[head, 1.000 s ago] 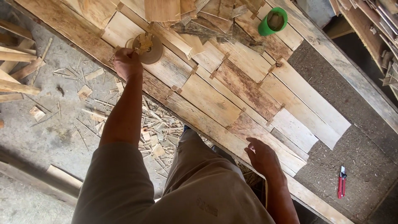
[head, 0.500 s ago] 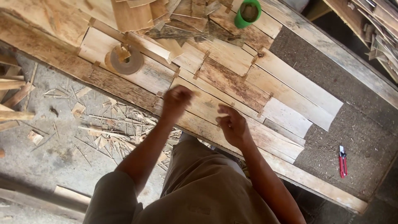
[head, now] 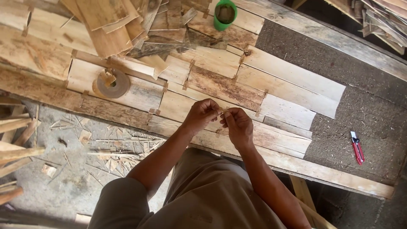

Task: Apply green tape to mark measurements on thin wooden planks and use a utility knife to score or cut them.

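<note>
Now | left hand [head: 202,113] + right hand [head: 237,124] pinch 1 tape strip [head: 221,111] | 1 tape roll [head: 112,83]

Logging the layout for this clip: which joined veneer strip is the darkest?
The brown-stained veneer strip in the middle of the joined sheet, just beyond both hands; its neighbours are pale, nearly cream, while this one is blotched dark brown along its length.

Tape roll [head: 111,83] left, cup [head: 224,14] behind, cutter [head: 357,147] right, on bench [head: 322,171]
</note>
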